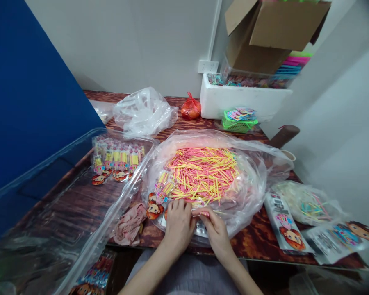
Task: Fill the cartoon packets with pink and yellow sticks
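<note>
A clear plastic bag (252, 184) lies wide open on the table, with a heap of thin pink and yellow sticks (203, 172) inside. At its near edge, my left hand (178, 221) is bent over the sticks, fingers together; whatever is under them is hidden. Close beside it, my right hand (214, 229) is closed round a small bundle of pink sticks (204, 213), whose ends show above the fingers. Filled packets (165, 190) with a cartoon head printed on them rest on the bag's left side. Silvery packaging shows partly beneath my hands.
Left stands a clear plastic bin (132, 184) with several filled packets (119, 157). A crumpled pink cloth (130, 225) lies beside it. Flat printed packets (287, 225) lie right. Behind are a green basket (240, 125), a white foam box (242, 98) and a red net bag (191, 107).
</note>
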The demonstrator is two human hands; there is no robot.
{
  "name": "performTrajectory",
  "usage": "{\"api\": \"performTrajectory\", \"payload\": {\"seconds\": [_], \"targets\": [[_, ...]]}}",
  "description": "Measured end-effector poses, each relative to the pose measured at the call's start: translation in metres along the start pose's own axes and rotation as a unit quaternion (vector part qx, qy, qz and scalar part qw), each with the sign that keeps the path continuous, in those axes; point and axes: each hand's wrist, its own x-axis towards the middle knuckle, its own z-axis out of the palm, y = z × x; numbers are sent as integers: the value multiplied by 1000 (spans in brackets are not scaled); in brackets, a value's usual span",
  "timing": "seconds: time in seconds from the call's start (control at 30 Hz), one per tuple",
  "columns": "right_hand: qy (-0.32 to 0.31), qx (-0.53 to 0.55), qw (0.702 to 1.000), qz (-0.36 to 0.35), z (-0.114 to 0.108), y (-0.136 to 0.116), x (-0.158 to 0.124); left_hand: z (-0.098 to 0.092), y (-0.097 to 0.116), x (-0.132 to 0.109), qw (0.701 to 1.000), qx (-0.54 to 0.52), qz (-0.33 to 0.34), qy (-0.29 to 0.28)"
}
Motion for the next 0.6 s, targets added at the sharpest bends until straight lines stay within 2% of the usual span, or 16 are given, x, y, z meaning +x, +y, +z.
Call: {"api": "performTrajectory", "payload": {"seconds": [0.23,0.4,0.5,0.6], "targets": [[-12,-7,1000,-19,1,-10,-4,12,-10,2,995,-77,-21,52],[-8,-4,1000,-21,4,-17,-6,5,-16,2,985,-165,-17,53],[-12,-8,1000,-26,5,-23,-7,-5,-19,6,953,-291,-58,60],[-8,-19,999,-30,3,-28,-8,-15,-23,11,885,-445,-124,61]]}}
